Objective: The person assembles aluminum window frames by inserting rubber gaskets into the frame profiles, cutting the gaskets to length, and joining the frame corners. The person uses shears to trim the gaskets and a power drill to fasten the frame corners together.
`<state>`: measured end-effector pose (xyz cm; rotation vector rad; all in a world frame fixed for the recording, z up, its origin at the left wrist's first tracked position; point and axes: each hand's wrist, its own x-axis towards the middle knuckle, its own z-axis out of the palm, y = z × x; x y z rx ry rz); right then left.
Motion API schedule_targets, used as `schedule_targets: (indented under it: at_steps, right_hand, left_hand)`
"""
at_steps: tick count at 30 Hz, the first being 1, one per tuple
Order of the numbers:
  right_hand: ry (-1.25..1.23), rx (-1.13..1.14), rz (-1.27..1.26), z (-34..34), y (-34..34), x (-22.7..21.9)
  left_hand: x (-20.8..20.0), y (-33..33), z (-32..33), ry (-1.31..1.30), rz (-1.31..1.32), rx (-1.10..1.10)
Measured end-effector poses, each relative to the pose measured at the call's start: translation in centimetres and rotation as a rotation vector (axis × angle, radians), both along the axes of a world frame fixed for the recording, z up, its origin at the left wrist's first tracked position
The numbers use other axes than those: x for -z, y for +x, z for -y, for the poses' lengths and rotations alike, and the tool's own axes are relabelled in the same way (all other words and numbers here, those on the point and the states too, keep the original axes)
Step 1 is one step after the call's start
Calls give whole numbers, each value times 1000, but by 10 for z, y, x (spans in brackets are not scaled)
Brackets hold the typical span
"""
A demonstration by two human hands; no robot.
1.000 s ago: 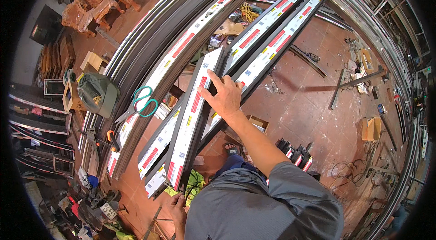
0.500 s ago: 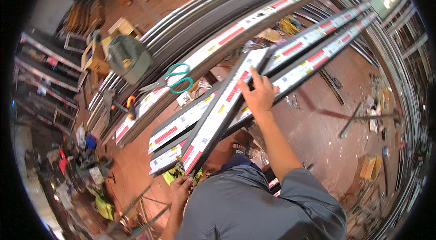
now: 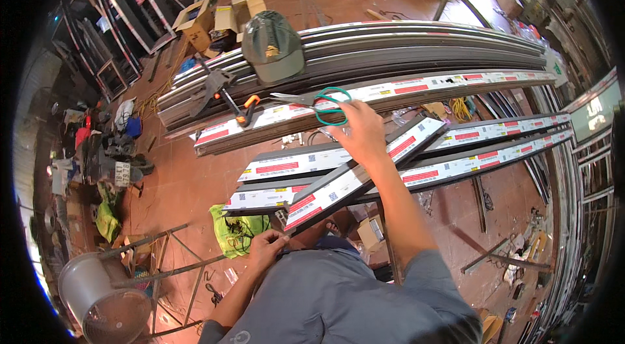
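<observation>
A pair of scissors (image 3: 306, 100) with teal loop handles lies across a long labelled metal profile (image 3: 416, 85). My right hand (image 3: 359, 134) is closed at the loops, its fingertips around their right end. In front of me a shorter profile (image 3: 345, 178) with white and red labels rests slantwise over two long labelled profiles (image 3: 449, 167). My left hand (image 3: 268, 246) pinches the near lower end of that short profile. My right forearm passes over its middle and hides part of it.
A dark cap (image 3: 273, 48) sits on the stacked profiles, with an orange-handled clamp (image 3: 244, 111) beside it. Cardboard boxes (image 3: 195, 25) stand behind at left. A yellow-green bag (image 3: 237, 233), a metal frame (image 3: 170, 259) and a grey bucket (image 3: 84, 288) are at lower left.
My right hand has left the short profile and moved to the scissors' handles. My left hand stays at the profile's near end. The view has turned, shifting the whole scene.
</observation>
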<state>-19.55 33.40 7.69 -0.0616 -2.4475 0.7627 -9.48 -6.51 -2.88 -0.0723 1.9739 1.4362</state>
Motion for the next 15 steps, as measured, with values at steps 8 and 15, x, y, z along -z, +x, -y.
schedule_targets:
  at_steps: [8,15]
  right_hand:
    - [452,92,586,20,-86,2]
    - [-666,-16,586,17,-34,-23]
  left_hand:
    - [-18,-12,-2,-63,-132,165]
    - [-15,-27,6,63,-177,305]
